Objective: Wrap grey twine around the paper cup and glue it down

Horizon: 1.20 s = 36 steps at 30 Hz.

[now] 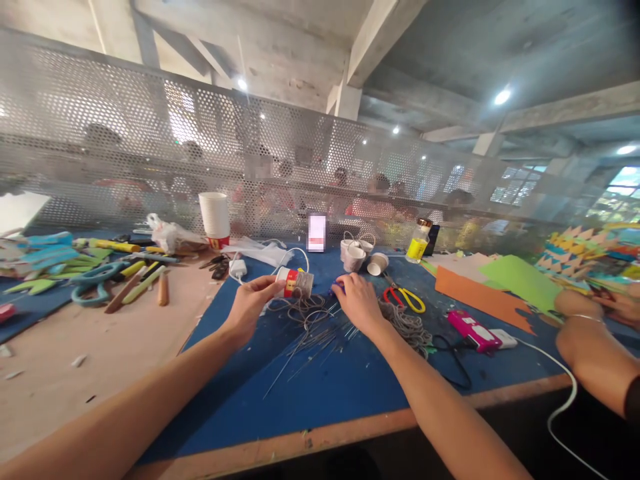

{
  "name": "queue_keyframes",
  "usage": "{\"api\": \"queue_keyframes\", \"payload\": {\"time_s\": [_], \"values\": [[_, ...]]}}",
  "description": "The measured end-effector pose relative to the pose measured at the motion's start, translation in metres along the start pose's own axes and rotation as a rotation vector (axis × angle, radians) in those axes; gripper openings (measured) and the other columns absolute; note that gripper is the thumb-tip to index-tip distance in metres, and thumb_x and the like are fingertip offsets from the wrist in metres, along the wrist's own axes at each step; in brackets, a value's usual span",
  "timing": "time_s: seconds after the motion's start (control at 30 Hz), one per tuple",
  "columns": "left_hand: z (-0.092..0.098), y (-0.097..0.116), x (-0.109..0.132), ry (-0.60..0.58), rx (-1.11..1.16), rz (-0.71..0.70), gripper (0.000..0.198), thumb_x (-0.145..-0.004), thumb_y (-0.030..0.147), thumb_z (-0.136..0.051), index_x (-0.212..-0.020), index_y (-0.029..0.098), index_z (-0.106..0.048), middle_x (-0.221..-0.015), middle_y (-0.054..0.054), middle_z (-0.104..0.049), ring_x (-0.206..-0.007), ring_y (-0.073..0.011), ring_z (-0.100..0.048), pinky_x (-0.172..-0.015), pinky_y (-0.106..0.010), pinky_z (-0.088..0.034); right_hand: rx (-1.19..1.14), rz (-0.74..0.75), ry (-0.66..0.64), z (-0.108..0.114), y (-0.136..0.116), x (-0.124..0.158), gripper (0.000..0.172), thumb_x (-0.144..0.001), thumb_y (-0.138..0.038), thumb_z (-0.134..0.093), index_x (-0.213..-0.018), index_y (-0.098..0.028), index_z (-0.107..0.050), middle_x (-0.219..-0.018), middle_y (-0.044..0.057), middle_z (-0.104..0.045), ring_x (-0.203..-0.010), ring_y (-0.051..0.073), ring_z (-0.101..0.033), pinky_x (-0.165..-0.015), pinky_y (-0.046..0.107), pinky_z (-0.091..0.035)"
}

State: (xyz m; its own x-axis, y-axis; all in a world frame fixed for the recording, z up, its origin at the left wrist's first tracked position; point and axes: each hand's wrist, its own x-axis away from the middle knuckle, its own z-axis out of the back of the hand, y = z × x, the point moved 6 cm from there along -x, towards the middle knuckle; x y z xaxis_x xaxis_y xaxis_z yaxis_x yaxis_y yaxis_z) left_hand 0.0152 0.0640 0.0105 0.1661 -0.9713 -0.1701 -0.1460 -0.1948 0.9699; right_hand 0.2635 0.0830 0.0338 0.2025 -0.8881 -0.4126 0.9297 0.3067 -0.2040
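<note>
1. The step in hand seemed to be wrapping a paper cup (pixel 290 284) in grey cord; cord ringed one end, while red-and-white print showed at the other.
2. The next move seemed to call for a steady cup and a sure hold on the small purple-blue item (pixel 337 288).
3. The left grip (pixel 251 301) pinched the cup's white end between thumb and fingers, holding it sideways over the tabletop (pixel 240 407), near thin wires (pixel 320 341).
4. The right grip (pixel 358 301) curled at the purple-blue item; whether it pinched or merely touched it, I could not tell.
</note>
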Motion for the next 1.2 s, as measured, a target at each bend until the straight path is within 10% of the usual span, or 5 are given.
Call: {"api": "queue_keyframes", "payload": {"time_s": [0.3,0.5,0.87,1.2], "values": [[0.002,0.009,0.002,0.034,-0.031,-0.06,0.033,-0.068,0.046,-0.089,-0.083,0.017,-0.082,-0.077,-0.005,-0.079,-0.07,-0.0196,-0.067,-0.07,-0.029,-0.05,-0.906,-0.077,-0.36,-0.035,-0.047,0.008,0.03,-0.086,-0.032,-0.079,-0.107,-0.017,-0.063,-0.095,0.007,-0.08,-0.09,0.02,-0.077,-0.082,0.029,-0.056],[-0.003,0.009,0.005,0.007,-0.039,-0.042,0.032,-0.069,0.045,-0.089,-0.084,0.018,-0.082,-0.081,-0.005,-0.08,-0.072,-0.019,-0.068,-0.073,-0.029,-0.05,-0.799,0.029,-0.168,-0.007,-0.056,0.003,0.005,-0.092,-0.024,-0.066,-0.093,-0.02,-0.069,-0.079,-0.001,-0.073,-0.075,0.015,-0.071,-0.077,0.027,-0.054],[-0.004,0.009,0.005,0.011,-0.04,-0.032,0.027,-0.07,0.042,-0.088,-0.081,0.019,-0.081,-0.078,-0.003,-0.079,-0.069,-0.0181,-0.066,-0.071,-0.029,-0.048,-0.27,0.199,0.056,0.025,-0.065,-0.003,0.01,-0.099,-0.021,-0.066,-0.098,-0.021,-0.076,-0.102,0.004,-0.066,-0.087,0.016,-0.066,-0.088,0.03,-0.049],[-0.014,0.012,0.012,-0.095,-0.128,-0.037,0.021,-0.076,0.039,-0.084,-0.081,0.019,-0.081,-0.078,-0.004,-0.079,-0.075,-0.0204,-0.07,-0.077,-0.031,-0.051,-0.604,0.302,0.25,0.026,-0.057,-0.005,0.01,-0.098,-0.024,-0.069,-0.09,-0.022,-0.075,-0.086,0.001,-0.067,-0.079,0.014,-0.065,-0.08,0.027,-0.051]]}}
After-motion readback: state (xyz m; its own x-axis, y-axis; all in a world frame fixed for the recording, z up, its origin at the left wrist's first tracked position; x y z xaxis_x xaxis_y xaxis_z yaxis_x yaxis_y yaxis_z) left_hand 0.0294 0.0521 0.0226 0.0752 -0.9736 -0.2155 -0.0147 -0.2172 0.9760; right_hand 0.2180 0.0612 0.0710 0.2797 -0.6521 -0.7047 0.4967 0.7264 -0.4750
